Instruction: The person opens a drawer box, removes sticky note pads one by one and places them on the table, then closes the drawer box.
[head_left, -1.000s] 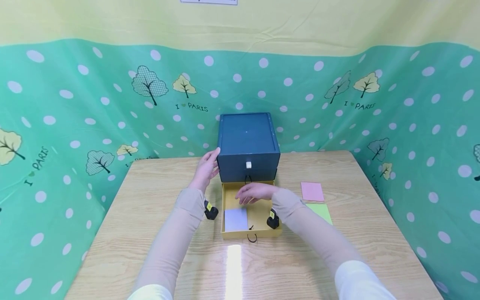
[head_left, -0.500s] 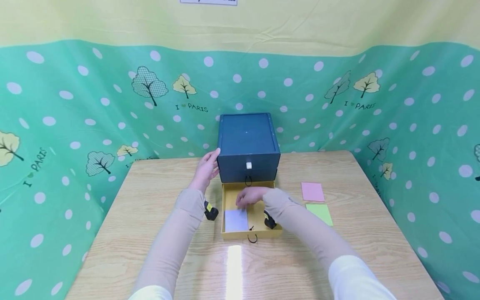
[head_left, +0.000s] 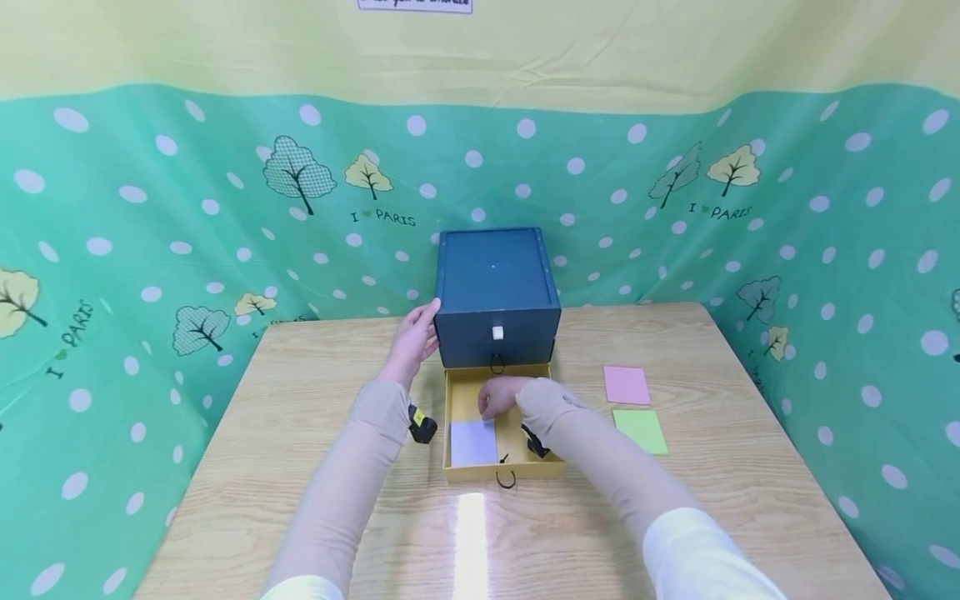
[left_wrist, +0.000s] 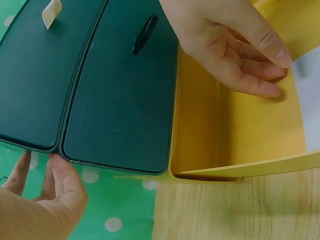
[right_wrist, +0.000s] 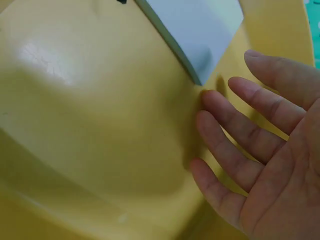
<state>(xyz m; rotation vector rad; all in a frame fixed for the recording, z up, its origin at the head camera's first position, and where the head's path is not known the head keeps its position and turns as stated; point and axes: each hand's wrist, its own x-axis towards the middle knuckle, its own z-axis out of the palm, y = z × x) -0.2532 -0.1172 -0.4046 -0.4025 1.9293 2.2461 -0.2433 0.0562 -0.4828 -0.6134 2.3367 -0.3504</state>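
Observation:
A dark blue drawer cabinet [head_left: 491, 271] stands at the back of the table, its yellow bottom drawer [head_left: 464, 392] pulled out. My left hand [head_left: 408, 343] touches the cabinet's left side, the fingertips against its edge in the left wrist view. Over the drawer, my right hand [head_left: 501, 395] reaches down with loosely bent fingers [right_wrist: 245, 132]. They are close to the corner of a pale lavender note pad [head_left: 473, 445], which lies in the drawer's front left. The right wrist view shows nothing between the fingers; whether a fingertip touches the pad is unclear.
A pink note pad [head_left: 626, 385] and a green note pad [head_left: 640, 431] lie on the wooden table [head_left: 300, 400], right of the drawer. The upper drawers have a white tab [head_left: 497, 332] and a black loop [head_left: 497, 363]. Polka-dot cloth [head_left: 480, 158] hangs behind.
My right hand has lowered into the drawer and come toward the lavender note pad, its wrist shifting a little left. My left hand stays against the cabinet.

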